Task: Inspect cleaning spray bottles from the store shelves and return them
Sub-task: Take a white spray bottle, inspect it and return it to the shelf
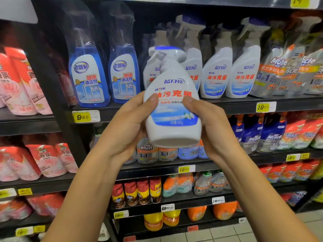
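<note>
head view, and both hands are on it: the left hand (129, 123) cups the white spray bottle (172, 109) from one side, thumb laid across the label, and the right hand (208, 126) wraps the other side the same way. the bottle hangs in the air just in front of the row of matching bottles (216, 79), a touch below them. it's tipped so its base faces the camera and its trigger head leans back toward that row.

the risk from here, i'd say: the grip sits on a smooth, rounded body, so a loosened thumb could let it slip out downward. and with the nozzle so near the row, a careless push back could knock a neighbour over or snag a trigger.

looks-wise: opaque white plastic, a white trigger head with a blue top, a blue logo, big red characters and a blue band low on the label. whether the nozzle is locked is too blurred to tell.
</note>
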